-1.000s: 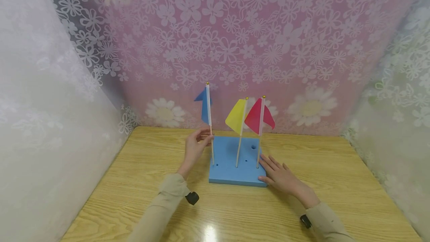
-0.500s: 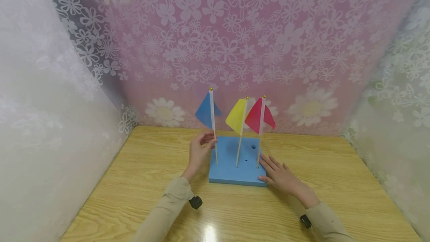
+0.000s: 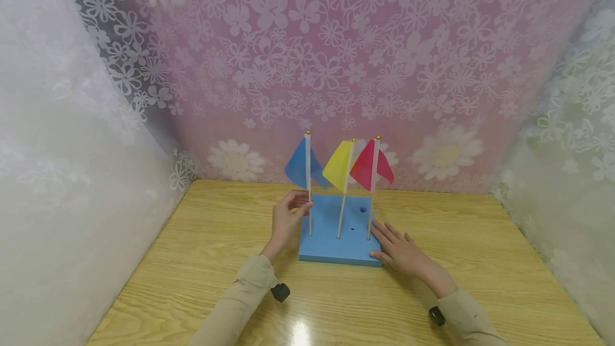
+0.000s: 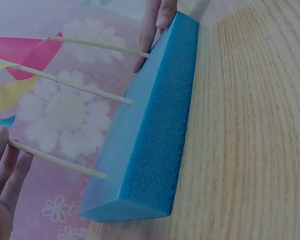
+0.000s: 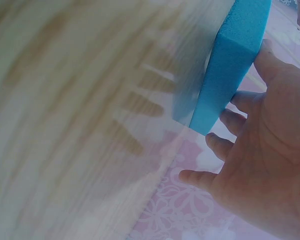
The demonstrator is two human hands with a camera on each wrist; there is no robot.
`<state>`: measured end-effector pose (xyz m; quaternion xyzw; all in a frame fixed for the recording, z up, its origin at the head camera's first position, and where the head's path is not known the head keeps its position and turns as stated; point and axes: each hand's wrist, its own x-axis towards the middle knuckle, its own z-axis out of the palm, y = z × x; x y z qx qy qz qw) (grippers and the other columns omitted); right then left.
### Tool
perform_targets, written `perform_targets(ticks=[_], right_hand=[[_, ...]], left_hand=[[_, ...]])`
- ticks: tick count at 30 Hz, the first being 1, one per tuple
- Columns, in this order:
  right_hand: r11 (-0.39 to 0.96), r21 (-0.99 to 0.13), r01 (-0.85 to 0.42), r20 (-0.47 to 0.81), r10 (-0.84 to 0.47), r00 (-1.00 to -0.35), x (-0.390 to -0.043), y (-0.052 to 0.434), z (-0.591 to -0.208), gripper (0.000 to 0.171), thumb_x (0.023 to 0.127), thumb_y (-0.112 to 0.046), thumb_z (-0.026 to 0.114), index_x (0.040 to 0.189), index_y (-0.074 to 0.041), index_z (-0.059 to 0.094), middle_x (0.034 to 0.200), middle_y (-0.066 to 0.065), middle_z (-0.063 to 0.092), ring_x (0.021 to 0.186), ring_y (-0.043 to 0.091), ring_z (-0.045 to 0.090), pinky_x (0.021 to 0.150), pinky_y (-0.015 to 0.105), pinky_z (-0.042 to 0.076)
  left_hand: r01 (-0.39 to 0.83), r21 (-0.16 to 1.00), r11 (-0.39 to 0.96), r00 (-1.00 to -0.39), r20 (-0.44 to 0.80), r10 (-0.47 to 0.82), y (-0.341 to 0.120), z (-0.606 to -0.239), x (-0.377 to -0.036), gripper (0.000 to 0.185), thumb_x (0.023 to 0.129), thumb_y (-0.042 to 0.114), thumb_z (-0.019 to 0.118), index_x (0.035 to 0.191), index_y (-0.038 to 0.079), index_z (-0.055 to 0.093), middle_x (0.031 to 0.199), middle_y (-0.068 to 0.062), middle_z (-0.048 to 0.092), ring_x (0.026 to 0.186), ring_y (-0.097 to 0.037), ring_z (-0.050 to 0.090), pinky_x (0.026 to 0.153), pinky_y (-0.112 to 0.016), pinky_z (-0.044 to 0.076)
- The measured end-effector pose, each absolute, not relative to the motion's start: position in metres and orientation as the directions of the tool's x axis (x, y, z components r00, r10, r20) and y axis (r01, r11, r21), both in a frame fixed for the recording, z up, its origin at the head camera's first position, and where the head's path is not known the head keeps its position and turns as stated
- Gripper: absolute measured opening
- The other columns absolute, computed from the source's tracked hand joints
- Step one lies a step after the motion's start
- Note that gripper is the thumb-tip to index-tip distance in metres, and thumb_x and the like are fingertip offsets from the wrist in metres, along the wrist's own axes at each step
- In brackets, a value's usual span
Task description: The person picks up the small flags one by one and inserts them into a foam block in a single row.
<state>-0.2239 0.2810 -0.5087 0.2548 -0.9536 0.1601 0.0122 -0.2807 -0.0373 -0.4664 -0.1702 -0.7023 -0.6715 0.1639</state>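
Observation:
My left hand [image 3: 288, 220] pinches the thin wooden stick of a blue flag [image 3: 299, 165] between thumb and fingers. In the left wrist view the stick's lower end meets the top of a blue foam block [image 4: 160, 120] near its left front corner. Standing in the same block are a yellow flag [image 3: 339, 166] at the middle and a red flag [image 3: 365, 168] at the right. Each stick has a small gold tip. My right hand [image 3: 401, 250] lies with fingers spread along the block's right edge, thumb at the front corner.
The block's top has a larger round hole [image 3: 362, 210] at the back right and a small hole [image 3: 352, 229] ahead of it. A wood-grain table [image 3: 230, 228] carries the block. Flower-patterned curtains [image 3: 336, 68] hang behind the table and at both sides.
The blue flag has come down and slightly right with my left hand, its stick's foot now at the left front hole. The flag cloth has swung round. My right hand stays put.

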Motion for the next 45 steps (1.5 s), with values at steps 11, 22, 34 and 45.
perform_targets(ticks=[11,22,34,45], right_hand=[[0.816,-0.307,-0.489,0.125,-0.475,-0.871,-0.224,0.28,-0.508,0.071,0.103,-0.045,0.056,0.157,-0.005,0.036,0.162,0.02,0.03,0.147,0.05,0.026,0.105,0.081,0.023],[0.805,-0.298,-0.513,0.161,-0.487,-0.859,-0.22,0.278,-0.5,0.069,0.102,-0.044,0.058,0.155,-0.004,0.038,0.16,0.021,0.034,0.143,0.053,0.03,0.101,0.083,0.027],[0.832,-0.288,-0.475,0.092,-0.47,-0.878,-0.219,0.274,-0.492,0.068,0.103,-0.04,0.058,0.156,-0.003,0.037,0.162,0.02,0.032,0.147,0.05,0.027,0.105,0.08,0.027],[0.799,-0.324,-0.506,0.141,-0.488,-0.861,-0.221,0.275,-0.496,0.07,0.101,-0.042,0.059,0.154,-0.002,0.039,0.16,0.022,0.034,0.144,0.054,0.028,0.101,0.083,0.026]], left_hand=[[0.465,0.885,0.035,-0.885,0.463,0.049,-0.038,-0.482,-0.287,0.023,0.089,0.001,0.075,0.11,-0.008,0.07,0.1,-0.021,0.074,0.086,-0.038,0.072,0.07,-0.037,0.064],[0.448,0.888,0.109,-0.894,0.443,0.064,-0.036,-0.489,-0.284,0.019,0.092,0.005,0.074,0.109,-0.002,0.071,0.101,-0.014,0.075,0.088,-0.028,0.073,0.07,-0.027,0.062],[0.428,0.889,0.163,-0.904,0.424,0.064,-0.034,-0.487,-0.282,0.018,0.092,0.009,0.076,0.108,0.004,0.073,0.102,-0.008,0.076,0.092,-0.021,0.072,0.075,-0.041,0.063],[0.416,0.887,0.199,-0.909,0.398,0.122,-0.043,-0.486,-0.278,0.025,0.093,0.015,0.076,0.117,0.01,0.071,0.112,-0.007,0.074,0.104,-0.024,0.07,0.087,-0.046,0.06]])
